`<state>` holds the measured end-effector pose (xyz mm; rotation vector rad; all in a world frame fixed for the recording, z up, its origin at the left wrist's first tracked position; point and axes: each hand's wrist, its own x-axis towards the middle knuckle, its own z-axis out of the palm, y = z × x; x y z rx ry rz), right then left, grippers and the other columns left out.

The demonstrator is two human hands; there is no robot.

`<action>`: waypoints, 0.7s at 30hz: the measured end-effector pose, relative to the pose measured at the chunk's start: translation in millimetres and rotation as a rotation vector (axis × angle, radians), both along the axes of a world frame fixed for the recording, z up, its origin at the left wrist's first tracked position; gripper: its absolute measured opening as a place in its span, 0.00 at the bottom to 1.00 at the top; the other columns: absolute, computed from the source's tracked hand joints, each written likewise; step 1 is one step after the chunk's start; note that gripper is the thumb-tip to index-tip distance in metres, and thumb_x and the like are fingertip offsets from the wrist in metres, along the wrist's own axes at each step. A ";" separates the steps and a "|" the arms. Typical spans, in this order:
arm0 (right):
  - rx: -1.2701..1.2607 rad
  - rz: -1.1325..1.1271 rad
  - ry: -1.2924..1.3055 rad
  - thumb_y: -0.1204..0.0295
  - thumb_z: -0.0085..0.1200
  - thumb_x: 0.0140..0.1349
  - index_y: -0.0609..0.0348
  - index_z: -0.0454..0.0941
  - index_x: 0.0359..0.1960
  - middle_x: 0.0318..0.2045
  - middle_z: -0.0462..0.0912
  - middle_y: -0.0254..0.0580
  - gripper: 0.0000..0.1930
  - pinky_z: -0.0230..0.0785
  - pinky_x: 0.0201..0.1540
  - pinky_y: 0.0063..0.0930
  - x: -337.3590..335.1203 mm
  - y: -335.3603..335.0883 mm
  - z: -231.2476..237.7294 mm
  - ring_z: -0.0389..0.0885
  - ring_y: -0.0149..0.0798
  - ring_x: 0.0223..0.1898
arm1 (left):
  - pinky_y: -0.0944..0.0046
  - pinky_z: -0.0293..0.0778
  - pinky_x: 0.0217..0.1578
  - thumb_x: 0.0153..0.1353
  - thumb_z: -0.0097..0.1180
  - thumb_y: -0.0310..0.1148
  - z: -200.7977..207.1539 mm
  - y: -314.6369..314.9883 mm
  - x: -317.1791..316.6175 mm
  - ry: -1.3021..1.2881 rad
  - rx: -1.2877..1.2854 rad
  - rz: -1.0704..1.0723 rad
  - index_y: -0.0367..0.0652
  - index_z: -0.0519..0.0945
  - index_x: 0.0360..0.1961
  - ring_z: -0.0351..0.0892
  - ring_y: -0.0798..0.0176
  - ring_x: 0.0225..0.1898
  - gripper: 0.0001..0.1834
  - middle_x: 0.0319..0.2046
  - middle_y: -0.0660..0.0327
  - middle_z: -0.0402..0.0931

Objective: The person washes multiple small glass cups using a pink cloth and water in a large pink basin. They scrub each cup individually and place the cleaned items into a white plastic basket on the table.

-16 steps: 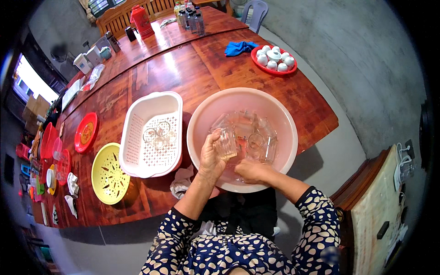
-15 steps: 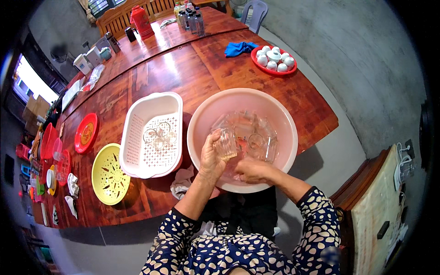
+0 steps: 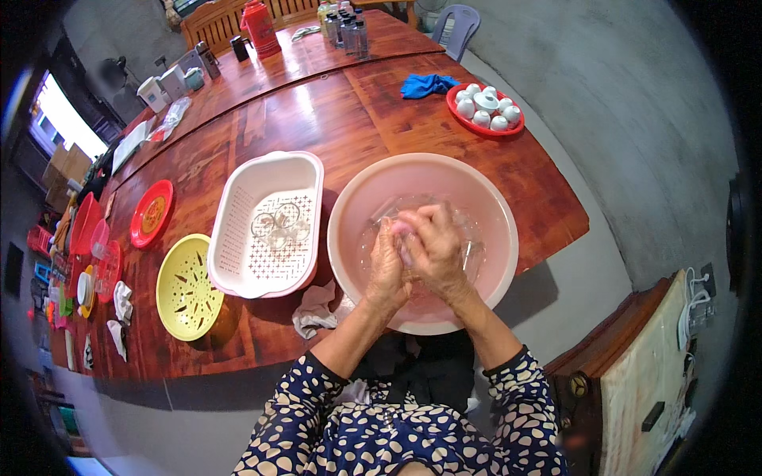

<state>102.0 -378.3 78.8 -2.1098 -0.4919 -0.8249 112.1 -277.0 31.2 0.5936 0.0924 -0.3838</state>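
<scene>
Over the large pale pink basin [image 3: 344,170] my two hands are pressed together. My left hand [image 3: 387,266] is wrapped round a clear drinking glass, now mostly hidden by the fingers. My right hand [image 3: 438,250] closes over the glass from the right, with a soft pinkish thing [image 3: 402,228], perhaps a cloth, showing between the hands. More clear glasses [image 3: 474,255] lie in the water below, partly covered by my hands. To the left, a few rinsed-looking clear glasses [image 3: 287,216] stand in a white slotted basket [image 3: 238,186].
A yellow strainer [image 3: 186,305] and a crumpled cloth [image 3: 315,309] lie near the basket. Farther off are a red plate [image 3: 145,234], a red tray [image 3: 520,127] of white cups, a blue cloth [image 3: 427,86], dark bottles [image 3: 349,37] and a red flask [image 3: 260,30].
My right hand has risen from the water and moved onto the glass in my left hand. The pinkish thing now shows between them. The view has shifted slightly.
</scene>
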 end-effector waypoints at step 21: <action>0.625 -0.035 0.354 0.78 0.45 0.66 0.62 0.79 0.42 0.35 0.72 0.34 0.09 0.66 0.27 0.17 13.2 -0.3 -10.7 0.72 0.23 0.27 | 0.64 0.77 0.42 0.69 0.41 0.49 14.8 -4.1 -1.4 0.022 0.031 0.119 0.39 0.66 0.54 0.72 0.66 0.47 0.24 0.46 0.58 0.69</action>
